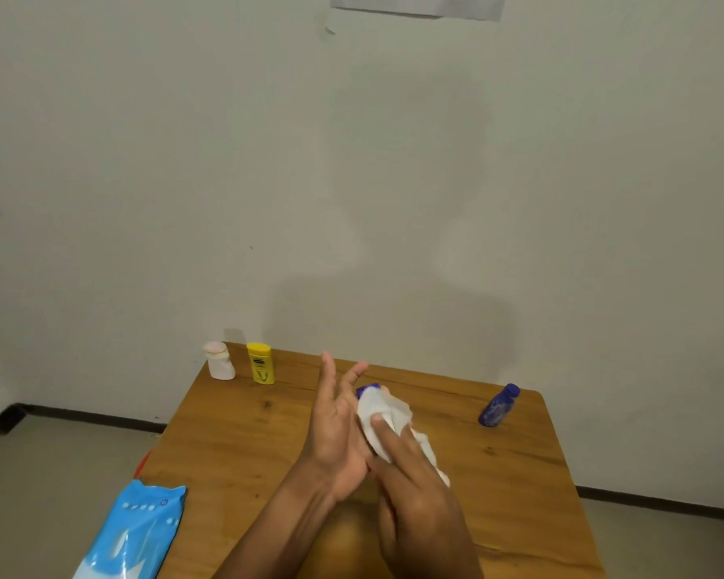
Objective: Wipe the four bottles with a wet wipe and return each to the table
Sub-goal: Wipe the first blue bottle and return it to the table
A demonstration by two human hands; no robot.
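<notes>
Your right hand (410,491) holds the wet wipe (383,415) wrapped round a purple-capped bottle (368,389) above the wooden surface (243,436). Your left hand (337,432) supports it, fingers straight, grip wide. Beyond that bottle: white bottle (219,361) and yellow bottle (261,364) far left, blue bottle (498,406) right.

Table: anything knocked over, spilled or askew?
Nothing spilled. The white bottle, yellow bottle and blue bottle stand on the table; only the wet wipe pack overhangs its near-left edge.
</notes>
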